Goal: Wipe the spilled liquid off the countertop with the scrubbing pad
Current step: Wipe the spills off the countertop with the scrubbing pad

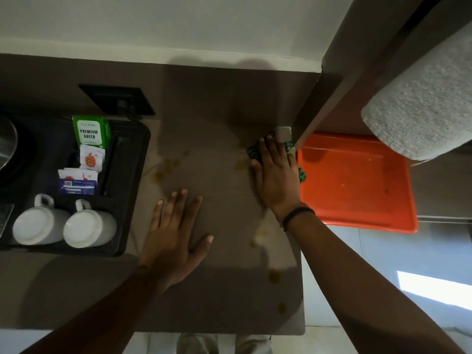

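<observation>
- Wiping underway, far from done, by the look of it: yellowish spilled liquid [166, 167] in droplets ahead of left hand [173, 238], to its left.
- More drops beside thumb of right hand [274, 175], another patch just below right wrist, plus a trail running toward near counter edge, between the two forearms.
- Countertop [219, 106] beyond both hands looks dry; no clear wiped streak visible, so cleared area hard to judge.
- Scrubbing pad [254, 151] under right palm and fingers, at right edge of counter, touching or just beside orange tray [357, 180].
- Pad mostly hidden: green and dark mesh peeking out past fingertips and on little-finger side; looks soft, bunched, compressible.
- Right hand flat, fingers spread, pressing down on pad, not curled around it.
- Left hand flat on counter, fingers splayed, empty, well apart from right hand; bracing, likely.
- Black tray [132, 154] with two upturned white mugs [89, 226] and tea sachets [90, 131] to left of left hand, untouched by spill as far as visible.
- Left to do: sweep pad left across far droplets, then back toward near edge.
</observation>
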